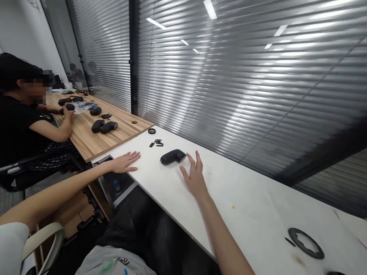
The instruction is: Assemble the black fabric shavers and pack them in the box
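Note:
On the white table (223, 183) lies a black, bent, handheld-device body (172, 157) with a rounded end at left. My right hand (195, 176) is at its right end, fingers apart and holding nothing; whether a fingertip touches the body I cannot tell. My left hand (124, 162) rests flat near the table's left edge, fingers stretched out and empty. Beyond it sit several small black strips (157, 143) and a small black ring (151, 131).
A large flat black ring (306, 243) and a thin black strip (290, 241) lie at the right. At the left, a co-worker (25, 118) sits at a wooden table (83, 141) bearing similar black bodies (109, 127). Window blinds (229, 76) line the far side.

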